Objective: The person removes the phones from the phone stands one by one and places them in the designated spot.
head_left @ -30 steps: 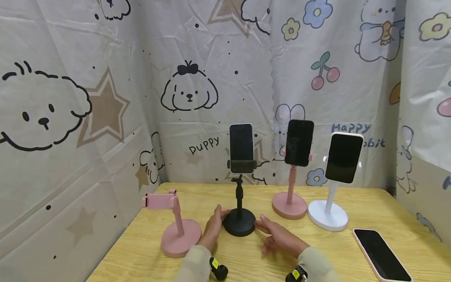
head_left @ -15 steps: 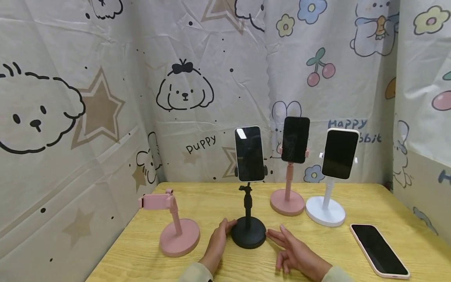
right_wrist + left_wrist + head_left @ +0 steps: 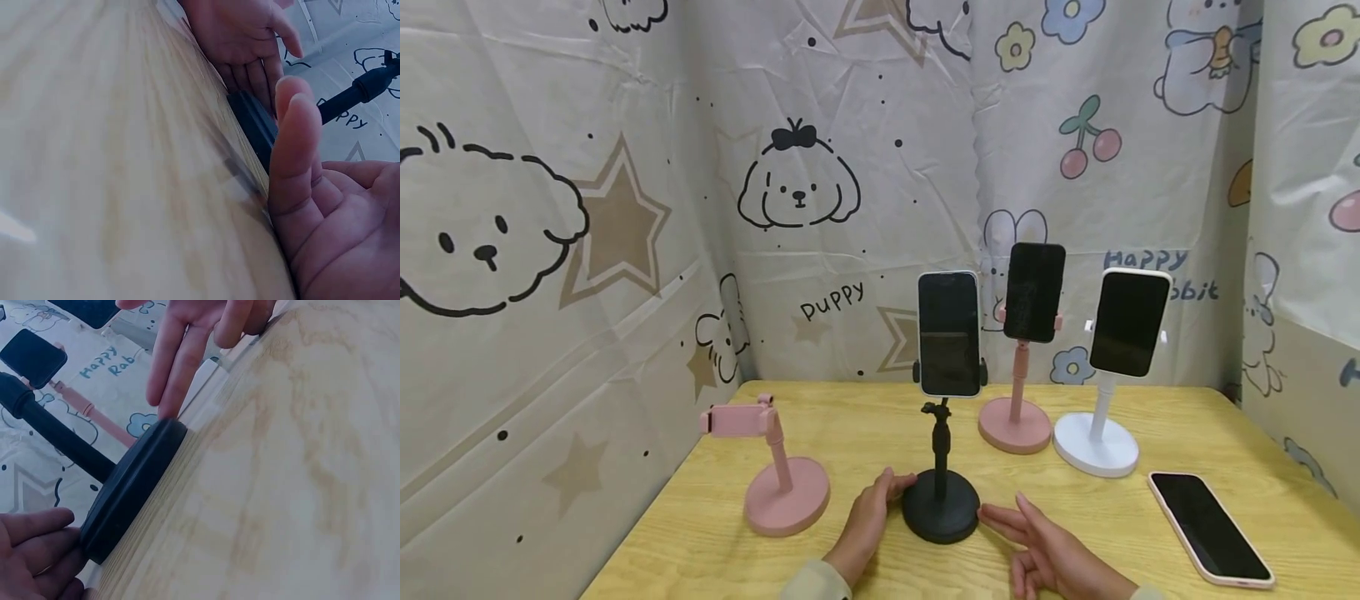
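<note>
A black phone stand [image 3: 941, 510] stands upright on the table, bearing a white-edged phone [image 3: 949, 333] in its clamp. Its round base sits between both hands. My left hand [image 3: 868, 518] touches the base's left side with extended fingers. From the right, my right hand [image 3: 1047, 550] has its straight index and middle fingertips at the base rim, while its other fingers bend loosely. In the left wrist view the base [image 3: 134, 487] lies flat on the wood, fingertips at both ends. The right wrist view shows the left hand [image 3: 240, 37] behind the base, partly hidden by the right fingers [image 3: 297, 144].
Left of the hands is a pink stand [image 3: 786, 497] with its holder folded level. At the back right stand another pink stand [image 3: 1015, 425] and a white stand [image 3: 1096, 446], each holding a phone. A pink-edged phone [image 3: 1212, 529] lies at right. Patterned curtains [image 3: 820, 275] enclose the table.
The black stand with its phone has slid toward me and to the right, both hands moving along at its base. The other stands and the lying phone have stayed in place.
</note>
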The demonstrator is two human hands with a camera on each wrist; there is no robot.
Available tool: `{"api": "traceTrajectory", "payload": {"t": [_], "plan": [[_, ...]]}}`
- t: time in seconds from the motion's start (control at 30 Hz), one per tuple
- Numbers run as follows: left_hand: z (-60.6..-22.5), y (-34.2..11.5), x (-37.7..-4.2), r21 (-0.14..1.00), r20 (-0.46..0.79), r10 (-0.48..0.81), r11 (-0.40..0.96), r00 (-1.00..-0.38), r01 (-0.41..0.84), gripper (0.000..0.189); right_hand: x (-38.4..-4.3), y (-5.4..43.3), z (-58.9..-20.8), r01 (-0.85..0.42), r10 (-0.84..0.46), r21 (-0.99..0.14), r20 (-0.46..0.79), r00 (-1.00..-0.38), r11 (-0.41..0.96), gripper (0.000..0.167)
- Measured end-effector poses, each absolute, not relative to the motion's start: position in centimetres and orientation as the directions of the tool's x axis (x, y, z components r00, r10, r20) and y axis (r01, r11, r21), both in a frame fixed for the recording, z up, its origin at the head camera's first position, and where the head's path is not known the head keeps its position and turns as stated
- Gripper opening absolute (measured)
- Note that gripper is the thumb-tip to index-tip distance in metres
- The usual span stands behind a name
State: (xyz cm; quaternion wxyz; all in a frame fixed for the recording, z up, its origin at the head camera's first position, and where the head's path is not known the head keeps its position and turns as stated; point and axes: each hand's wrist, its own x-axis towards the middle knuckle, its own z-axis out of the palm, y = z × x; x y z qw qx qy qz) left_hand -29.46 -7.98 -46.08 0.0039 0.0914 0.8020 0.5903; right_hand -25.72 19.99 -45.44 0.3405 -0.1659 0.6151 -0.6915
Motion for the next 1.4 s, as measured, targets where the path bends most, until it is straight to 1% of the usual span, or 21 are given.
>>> {"api": "traceTrajectory", "payload": {"t": [0.2, 0.37, 0.6, 0.93, 1.17, 1.27, 1.4], "plan": [[-46.3, -8.1, -29.8, 0.944, 0.108, 0.140, 0.294, -0.984, 0.146, 0.066, -25.3, 20.3, -45.4, 0.277, -0.668, -0.961, -0.196, -0.718, -0.017, 0.086], [-46.2, -8.3, -29.8, 0.941, 0.129, 0.109, 0.300, -0.986, 0.156, 0.064, -25.4, 20.2, -45.3, 0.265, -0.683, -0.964, -0.175, -0.709, -0.027, 0.084], [-45.8, -8.2, -29.9, 0.942, 0.111, 0.057, 0.313, -0.992, 0.123, 0.060, -25.5, 20.4, -45.3, 0.259, -0.689, -0.965, -0.164, -0.706, -0.036, 0.084], [-45.8, -8.2, -30.2, 0.945, 0.133, 0.044, 0.295, -0.990, 0.141, 0.060, -25.7, 20.8, -45.4, 0.281, -0.693, -0.955, -0.137, -0.708, -0.097, 0.085], [-45.8, -8.1, -30.3, 0.945, 0.138, 0.040, 0.295, -0.990, 0.144, 0.057, -25.8, 21.1, -45.3, 0.297, -0.690, -0.948, -0.141, -0.710, -0.112, 0.087], [-45.6, -8.2, -30.4, 0.951, 0.127, 0.052, 0.278, -0.990, 0.137, 0.056, -25.9, 21.2, -44.9, 0.295, -0.676, -0.947, -0.134, -0.725, -0.129, 0.087], [-44.8, -8.4, -30.8, 0.950, 0.141, 0.079, 0.268, -0.987, 0.157, 0.052, -26.2, 21.3, -43.6, 0.242, -0.654, -0.956, -0.077, -0.752, -0.165, 0.082]]}}
